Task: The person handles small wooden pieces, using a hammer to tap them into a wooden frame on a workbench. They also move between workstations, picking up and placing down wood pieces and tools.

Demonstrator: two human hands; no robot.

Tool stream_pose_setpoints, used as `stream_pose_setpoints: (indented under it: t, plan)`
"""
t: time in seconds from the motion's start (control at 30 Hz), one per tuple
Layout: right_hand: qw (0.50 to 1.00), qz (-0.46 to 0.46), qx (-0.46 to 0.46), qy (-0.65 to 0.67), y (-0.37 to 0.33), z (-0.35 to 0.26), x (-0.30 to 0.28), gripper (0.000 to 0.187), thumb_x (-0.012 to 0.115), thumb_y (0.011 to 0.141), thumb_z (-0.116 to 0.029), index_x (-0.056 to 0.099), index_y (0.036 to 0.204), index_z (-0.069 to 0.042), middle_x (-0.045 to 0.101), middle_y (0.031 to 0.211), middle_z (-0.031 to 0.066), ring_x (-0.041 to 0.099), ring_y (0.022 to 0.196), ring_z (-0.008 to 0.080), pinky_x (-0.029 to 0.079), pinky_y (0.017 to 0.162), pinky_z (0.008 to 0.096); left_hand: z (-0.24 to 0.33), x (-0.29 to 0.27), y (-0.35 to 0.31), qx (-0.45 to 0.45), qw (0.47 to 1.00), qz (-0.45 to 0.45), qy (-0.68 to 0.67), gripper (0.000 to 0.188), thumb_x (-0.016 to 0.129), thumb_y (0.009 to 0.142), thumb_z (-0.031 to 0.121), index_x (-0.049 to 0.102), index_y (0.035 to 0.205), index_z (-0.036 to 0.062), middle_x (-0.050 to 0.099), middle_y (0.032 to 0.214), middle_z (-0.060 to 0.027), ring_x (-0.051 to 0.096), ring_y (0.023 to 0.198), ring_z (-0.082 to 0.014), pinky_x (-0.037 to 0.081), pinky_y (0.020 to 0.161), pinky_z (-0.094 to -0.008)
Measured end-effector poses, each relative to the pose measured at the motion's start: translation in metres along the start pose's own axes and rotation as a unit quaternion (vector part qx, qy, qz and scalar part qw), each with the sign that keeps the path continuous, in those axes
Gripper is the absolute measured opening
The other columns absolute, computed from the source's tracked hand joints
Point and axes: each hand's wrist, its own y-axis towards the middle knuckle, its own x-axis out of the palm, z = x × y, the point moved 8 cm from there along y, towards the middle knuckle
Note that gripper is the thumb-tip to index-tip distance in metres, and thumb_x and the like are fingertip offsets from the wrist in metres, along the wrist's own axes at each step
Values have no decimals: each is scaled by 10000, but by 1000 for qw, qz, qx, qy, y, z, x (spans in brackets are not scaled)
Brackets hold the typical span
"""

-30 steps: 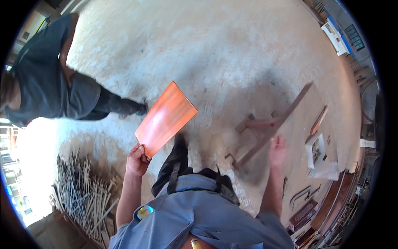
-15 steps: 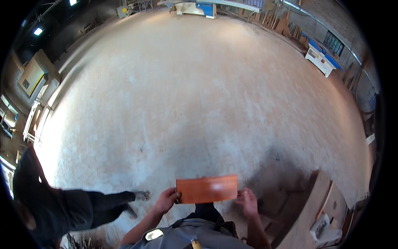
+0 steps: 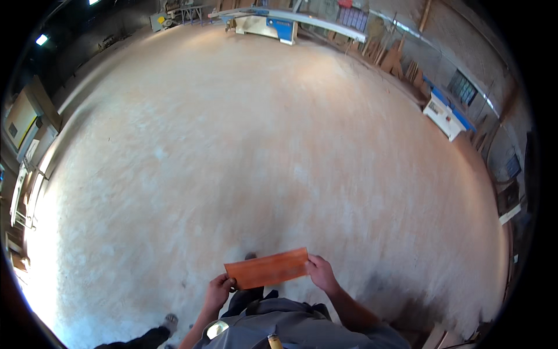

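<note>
A flat, orange-brown rectangular wooden board (image 3: 266,270) is held in front of my body, its right end tilted a little higher than its left. My left hand (image 3: 220,288) grips the lower left corner, thumb and fingers closed on the edge. At the other end my right hand (image 3: 319,271) pinches the right edge. Below the board show my dark trousers and one shoe on the floor.
A wide dusty concrete floor (image 3: 232,145) stretches ahead. Blue-and-white machines stand at the far wall (image 3: 264,28) and far right (image 3: 444,116). Wood pieces (image 3: 392,58) lean between them. Another person's leg and shoe (image 3: 170,321) show at lower left, a wooden edge (image 3: 435,337) at lower right.
The board has tilted, its right end rising, and shifted left in view with both hands. The other person and the wooden bench at lower right have mostly slipped out of view.
</note>
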Motion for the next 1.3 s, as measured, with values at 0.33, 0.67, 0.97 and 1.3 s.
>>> stream_pose_setpoints:
  t: [0.33,0.67,0.97,1.3]
  plan:
    - [948,152,163,229,365,-3,-89,229,555,938,-103,677,1078,32,665,860,45,618,706,106,533,643,266,281,69,406,62,975,-80,199,230,656,896,209,699,1033,29,671,1008,-159,681,907,-279,531,815,-377]
    - [978,101,76,166,849,-55,-130,214,586,941,-118,659,1087,20,670,865,58,615,723,120,496,648,281,498,58,780,45,997,41,44,159,655,908,83,670,1036,-11,709,872,-75,674,808,-130,556,714,-300]
    - [992,61,-28,108,1249,-149,-156,180,590,936,-96,652,1044,35,671,853,77,619,766,97,510,676,264,612,14,1104,-3,989,144,14,169,634,915,118,688,1005,-15,688,825,-60,628,735,-113,529,661,-283]
    - [959,134,144,203,1589,-131,-257,235,536,972,-133,645,1052,59,670,826,103,667,685,169,563,607,297,865,108,1531,124,987,-18,105,180,594,951,89,688,1069,-10,684,926,-119,685,800,-173,554,746,-316]
